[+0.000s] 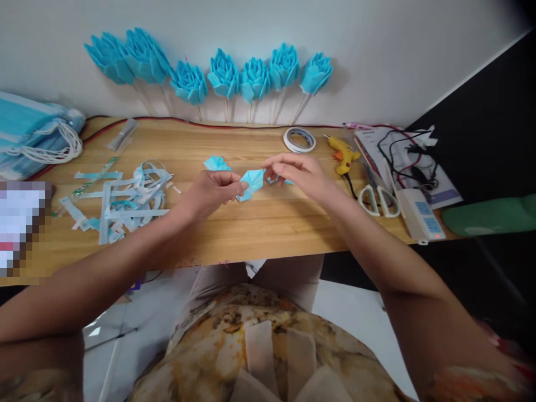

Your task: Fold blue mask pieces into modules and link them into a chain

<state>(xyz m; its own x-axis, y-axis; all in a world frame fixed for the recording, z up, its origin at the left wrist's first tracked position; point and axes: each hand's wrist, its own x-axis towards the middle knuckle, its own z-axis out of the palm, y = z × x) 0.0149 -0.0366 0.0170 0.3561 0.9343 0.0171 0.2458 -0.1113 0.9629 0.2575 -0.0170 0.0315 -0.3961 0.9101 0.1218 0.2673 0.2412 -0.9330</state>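
Observation:
My left hand (215,190) pinches a folded light-blue fabric petal (253,180) between thumb and fingers, above the middle of the table. Creases fan across the petal's face. Beside its right edge is my right hand (299,173), fingers loosely bent and apart, the fingertips close to the petal; whether they touch it I cannot tell. Behind the left hand more light-blue petals (216,163) lie on the wood. Another blue piece (287,181) shows under the right hand, mostly hidden by it.
Blue fabric flowers on sticks (224,75) lean against the wall. Cut strips (121,204) and stacked face masks (33,131) are at left. At right are a tape roll (298,139), yellow glue gun (344,155), scissors (379,201), power strip (420,214) and green bottle (488,218).

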